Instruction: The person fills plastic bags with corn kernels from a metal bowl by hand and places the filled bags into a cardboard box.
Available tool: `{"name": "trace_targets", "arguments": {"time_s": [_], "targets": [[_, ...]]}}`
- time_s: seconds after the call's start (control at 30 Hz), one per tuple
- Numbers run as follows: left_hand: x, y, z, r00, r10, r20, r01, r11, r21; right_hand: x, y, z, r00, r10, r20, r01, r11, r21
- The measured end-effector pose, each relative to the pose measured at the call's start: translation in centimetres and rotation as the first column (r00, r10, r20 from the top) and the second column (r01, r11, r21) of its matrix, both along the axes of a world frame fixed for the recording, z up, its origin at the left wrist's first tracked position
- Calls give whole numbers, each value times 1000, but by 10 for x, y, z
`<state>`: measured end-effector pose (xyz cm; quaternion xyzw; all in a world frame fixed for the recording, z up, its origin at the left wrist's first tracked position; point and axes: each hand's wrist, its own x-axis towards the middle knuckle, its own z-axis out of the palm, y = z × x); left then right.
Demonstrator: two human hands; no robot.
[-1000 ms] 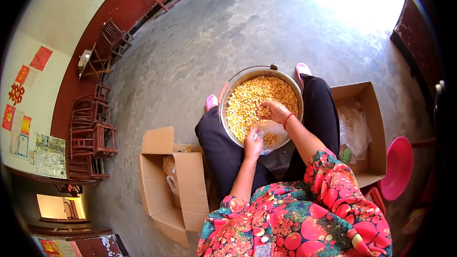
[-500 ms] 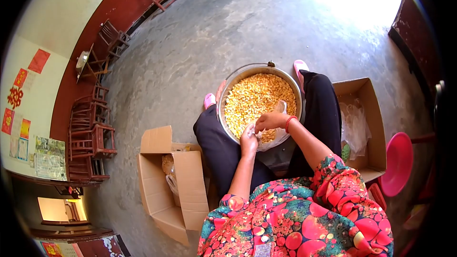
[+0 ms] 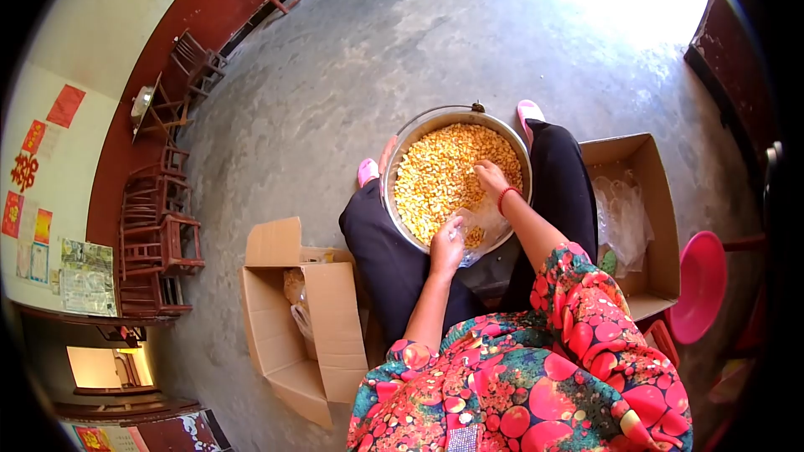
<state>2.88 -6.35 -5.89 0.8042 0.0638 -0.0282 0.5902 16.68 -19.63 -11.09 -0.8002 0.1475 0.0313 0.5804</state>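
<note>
Pinching the edge of a clear plastic bag, the person's left hand sits at the near rim of a metal bucket. The bucket stands between the person's knees, broadly filled with yellow kernels. The bag sags over the bucket's near side; kernels show through it, though I cannot tell from my distant view whether they lie inside it or beneath. The right hand, fingers drawn together, is over the bucket's right half, at the kernels; I cannot tell whether it grips any.

My main worry is the bag: being thin and seemingly held at one edge, it could slip or fold shut, and kernels might scatter past the bucket's near rim. A knee knocking the bucket could tip it. The red bracelet on the right wrist might also snag the film.

Counting, I find one bucket, one bag at the left hand, two hands and one bracelet. Two cardboard boxes flank the bucket, one to its near left, one to its right. One pink basin is farther right of the bucket. The kernels are too many to count.
</note>
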Motion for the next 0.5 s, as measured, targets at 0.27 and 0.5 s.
{"name": "trace_targets", "arguments": {"time_s": [0.27, 0.5], "targets": [[-3, -2, 12, 999, 33, -2, -33, 996, 79, -17, 43, 48, 889, 247, -386, 125, 680, 722], [-1, -1, -3, 1000, -7, 27, 3, 993, 114, -22, 29, 49, 882, 342, -324, 116, 508, 853]]}}
